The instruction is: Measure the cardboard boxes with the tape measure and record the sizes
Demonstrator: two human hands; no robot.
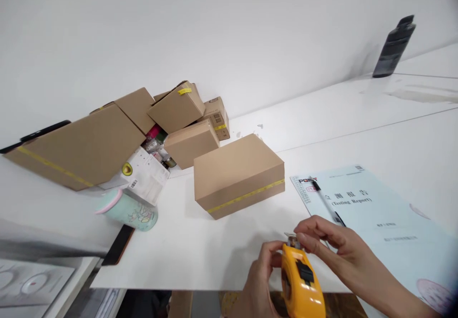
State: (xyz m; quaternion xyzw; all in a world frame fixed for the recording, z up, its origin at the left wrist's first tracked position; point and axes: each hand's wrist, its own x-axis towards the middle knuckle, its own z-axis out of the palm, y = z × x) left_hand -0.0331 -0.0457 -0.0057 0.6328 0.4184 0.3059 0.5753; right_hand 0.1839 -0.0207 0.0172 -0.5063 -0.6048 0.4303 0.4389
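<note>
A yellow tape measure [307, 284] with a black slide button is held at the table's front edge. My left hand [260, 280] is closed around its left side, the thumb and fingers against the case. With a pinch at the metal end of the tape, my right hand [339, 246] touches the top of the case; the blade is barely drawn out. Beyond both hands a closed cardboard box [238, 172] lies on the white table, a strip of yellow tape along its front side.
More cardboard boxes [82, 141] are piled at the back left. A mint-green tumbler [138, 213] stands near the left edge, beside a white package [146, 175]. To the right lie a light-blue report [386, 227] and a pen [326, 199]. A dark bottle [393, 48] stands far right.
</note>
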